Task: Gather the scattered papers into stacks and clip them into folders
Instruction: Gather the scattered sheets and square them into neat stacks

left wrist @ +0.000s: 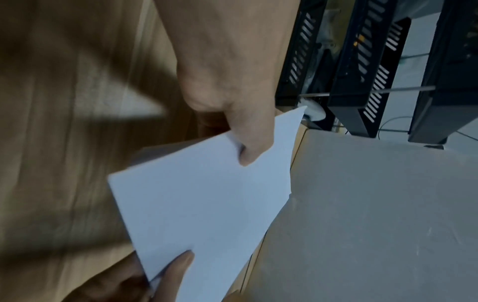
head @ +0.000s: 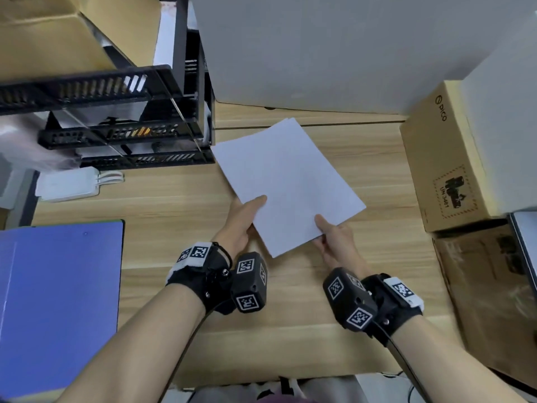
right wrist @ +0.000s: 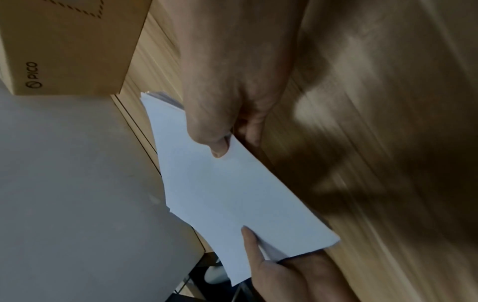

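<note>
A thin stack of white papers (head: 287, 184) hangs tilted over the middle of the wooden desk (head: 180, 199). My left hand (head: 247, 219) pinches its near left edge, thumb on top. My right hand (head: 331, 237) pinches the near right edge the same way. In the left wrist view the papers (left wrist: 207, 204) sit under my left thumb (left wrist: 250, 147), with the right hand (left wrist: 168, 271) at the bottom. In the right wrist view the stack (right wrist: 232, 194) is under my right thumb (right wrist: 214, 139), the left hand (right wrist: 264, 265) below. A blue folder (head: 58, 301) lies shut at the desk's left.
A black stacked letter tray (head: 122, 123) stands at the back left, a white power strip (head: 69, 184) in front of it. A grey partition (head: 334, 48) closes the back. Cardboard boxes (head: 444, 161) line the right side.
</note>
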`<state>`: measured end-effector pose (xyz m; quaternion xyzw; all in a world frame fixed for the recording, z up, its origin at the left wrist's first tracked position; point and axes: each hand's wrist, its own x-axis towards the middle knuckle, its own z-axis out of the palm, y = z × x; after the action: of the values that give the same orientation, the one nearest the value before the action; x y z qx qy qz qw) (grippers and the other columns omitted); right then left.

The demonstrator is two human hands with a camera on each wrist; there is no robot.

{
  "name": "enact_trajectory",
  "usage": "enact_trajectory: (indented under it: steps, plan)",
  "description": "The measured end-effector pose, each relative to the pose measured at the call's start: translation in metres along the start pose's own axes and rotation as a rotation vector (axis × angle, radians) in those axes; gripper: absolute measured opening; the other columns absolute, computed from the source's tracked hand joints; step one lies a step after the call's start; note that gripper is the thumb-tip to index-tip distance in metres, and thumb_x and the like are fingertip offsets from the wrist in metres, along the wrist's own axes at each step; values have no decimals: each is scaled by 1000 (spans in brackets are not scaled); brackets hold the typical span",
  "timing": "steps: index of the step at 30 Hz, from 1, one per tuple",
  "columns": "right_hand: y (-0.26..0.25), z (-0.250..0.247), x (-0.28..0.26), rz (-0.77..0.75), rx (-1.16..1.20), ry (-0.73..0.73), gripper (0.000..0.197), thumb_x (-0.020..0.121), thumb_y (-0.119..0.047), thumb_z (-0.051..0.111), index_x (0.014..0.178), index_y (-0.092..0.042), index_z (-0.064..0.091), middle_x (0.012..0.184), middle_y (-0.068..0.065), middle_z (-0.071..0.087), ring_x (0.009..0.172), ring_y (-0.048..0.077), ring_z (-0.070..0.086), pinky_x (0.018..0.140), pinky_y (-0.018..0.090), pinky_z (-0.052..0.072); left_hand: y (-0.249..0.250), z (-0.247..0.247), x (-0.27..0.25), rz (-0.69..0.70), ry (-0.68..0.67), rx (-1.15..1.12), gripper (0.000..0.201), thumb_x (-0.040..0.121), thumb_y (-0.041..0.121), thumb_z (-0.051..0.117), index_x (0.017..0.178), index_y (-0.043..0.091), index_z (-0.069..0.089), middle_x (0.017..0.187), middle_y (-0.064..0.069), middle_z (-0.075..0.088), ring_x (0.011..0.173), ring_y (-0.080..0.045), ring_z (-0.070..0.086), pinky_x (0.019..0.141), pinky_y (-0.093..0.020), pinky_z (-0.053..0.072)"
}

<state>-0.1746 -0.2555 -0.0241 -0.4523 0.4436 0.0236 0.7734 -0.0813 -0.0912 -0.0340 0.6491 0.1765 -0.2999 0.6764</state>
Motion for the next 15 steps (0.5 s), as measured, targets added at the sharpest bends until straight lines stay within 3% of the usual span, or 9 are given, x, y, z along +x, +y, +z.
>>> enact_trajectory:
  steps: [2, 4, 7, 10, 12, 15]
  plan:
    - [5, -2, -2, 13, -21, -69, 16, 95, 2, 52, 105, -8, 58, 84, 0, 68, 58, 6, 67, 47, 19, 52, -3, -10, 3, 5, 22, 52, 33, 92, 9, 62, 125, 13, 60, 119, -2, 69, 102, -17, 67, 81, -29, 54]
    - [5, -6, -3, 40, -40, -135, 21, 95, -1, 53, 115, -8, 56, 79, -2, 72, 62, 9, 69, 55, 24, 56, -5, -19, 5, 25, 21, 111, 33, 92, 7, 62, 124, 13, 60, 121, -4, 68, 106, -20, 66, 91, -36, 53]
    - [-6, -18, 2, 102, 19, -191, 20, 96, -10, 50, 113, -9, 60, 96, 5, 74, 78, 19, 72, 63, 30, 60, -6, -39, 6, 45, 4, 173, 38, 91, 11, 64, 128, 15, 57, 122, -2, 67, 110, -21, 65, 99, -45, 50]
    - [-23, -32, 12, 168, 80, -258, 19, 95, -20, 54, 96, -7, 68, 71, 0, 68, 56, 13, 63, 50, 22, 52, -6, -59, 5, 68, -77, 220, 42, 90, 13, 67, 130, 17, 57, 125, -1, 67, 114, -21, 64, 102, -49, 48]
    - [-33, -30, 18, 155, -129, -292, 23, 98, -23, 51, 104, -9, 68, 81, 2, 72, 57, 12, 67, 52, 22, 55, -3, -63, 2, 83, -112, 248, 40, 91, 11, 66, 129, 18, 57, 125, 0, 67, 114, -19, 64, 103, -47, 47]
    - [-47, -12, 26, -47, -490, -314, 21, 98, -15, 51, 117, -16, 60, 104, 1, 73, 82, 11, 72, 68, 24, 57, 7, -55, 2, 154, -157, 275, 43, 91, 14, 67, 132, 18, 55, 126, 0, 66, 116, -18, 63, 103, -48, 47]
